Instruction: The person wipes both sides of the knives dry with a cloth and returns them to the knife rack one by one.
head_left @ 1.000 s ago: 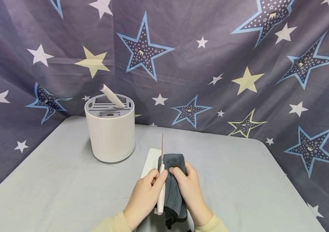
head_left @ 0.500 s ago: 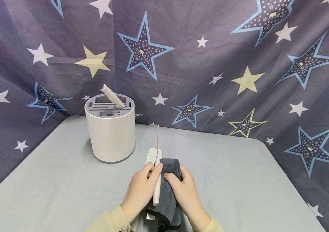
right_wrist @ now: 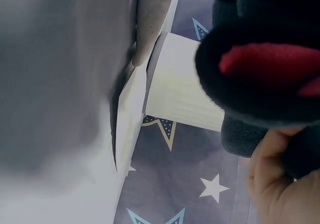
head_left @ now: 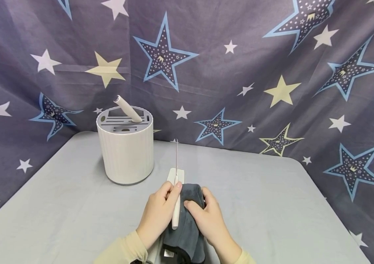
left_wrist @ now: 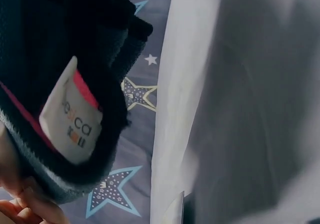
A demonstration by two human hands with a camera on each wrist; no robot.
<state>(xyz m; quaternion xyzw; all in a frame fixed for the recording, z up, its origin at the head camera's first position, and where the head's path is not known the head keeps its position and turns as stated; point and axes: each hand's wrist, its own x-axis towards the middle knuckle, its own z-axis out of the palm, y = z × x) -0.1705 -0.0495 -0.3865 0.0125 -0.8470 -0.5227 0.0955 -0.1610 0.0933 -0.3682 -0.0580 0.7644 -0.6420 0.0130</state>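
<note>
My left hand [head_left: 157, 211] pinches a knife by its white handle [head_left: 175, 216], its thin blade [head_left: 177, 157] seen edge-on and pointing away from me. In my right hand [head_left: 208, 218] I grip a folded dark grey cloth [head_left: 187, 233], its top close against the knife handle. The left wrist view shows the cloth's dark trim and white label [left_wrist: 72, 124]; red lining [right_wrist: 270, 67] shows inside its fold in the right wrist view. Beneath the hands, a second knife [right_wrist: 131, 94] with a pale handle lies along the table, partly hidden by hands and cloth in the head view.
A ribbed white knife block [head_left: 125, 157] stands at the back left of the grey table [head_left: 266, 205]. One white handle [head_left: 128, 109] leans out of its slotted top. Behind the table hangs a dark curtain [head_left: 203, 95] printed with stars.
Both hands have shifted a little left with the knife and cloth. The cloth's top has come slightly nearer to me, and its label now shows more clearly.
</note>
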